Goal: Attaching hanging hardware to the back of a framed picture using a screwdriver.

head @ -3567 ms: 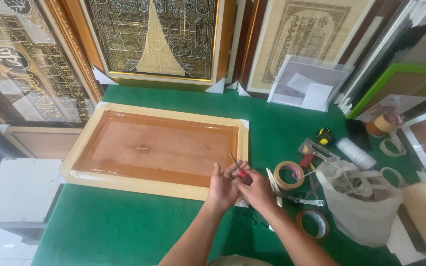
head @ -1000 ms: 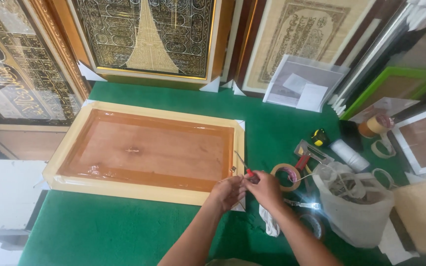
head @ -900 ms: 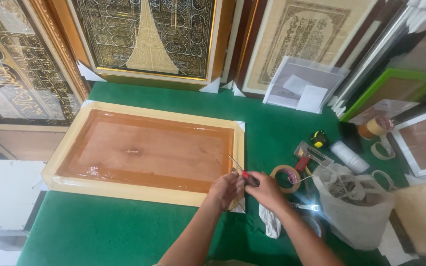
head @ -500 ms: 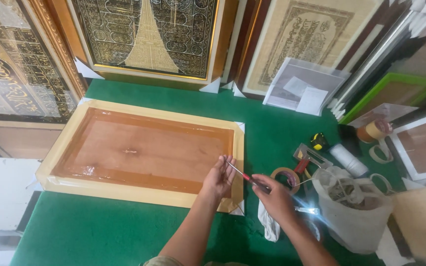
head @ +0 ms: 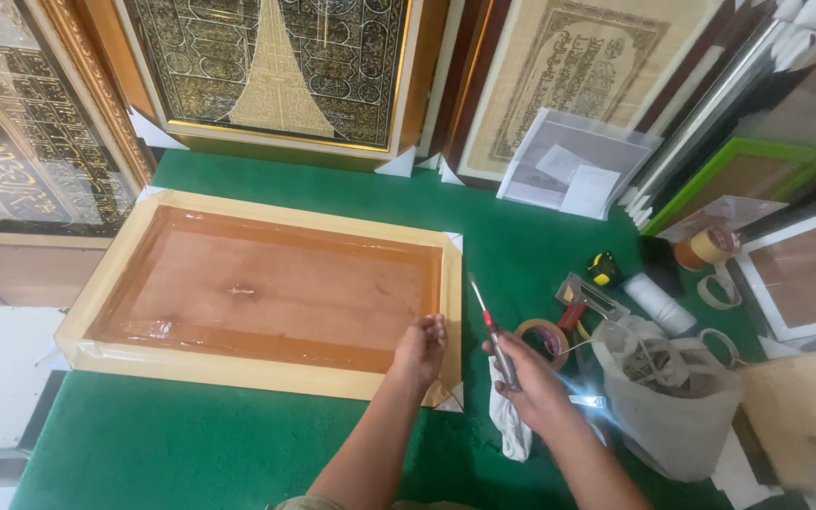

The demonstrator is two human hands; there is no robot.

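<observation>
So I've got my left hand (head: pixel 419 348) resting fingers-down on the near right corner of the frame (head: pixel 266 293), which lies back-up on the green worktop (head: pixel 191 444); that hand's loosely curled, gripping nothing. My right hand (head: pixel 533 382) is just beside it, closed around a red-handled screwdriver (head: pixel 489 326) whose tip points up and away from me. A white rag (head: pixel 507 425) hangs under that hand. Just past the right hand sits a tape roll (head: pixel 542 338), and further right a grey bag (head: pixel 677 406).

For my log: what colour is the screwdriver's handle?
Red and clear, on the screwdriver in the right hand; head view.
</observation>
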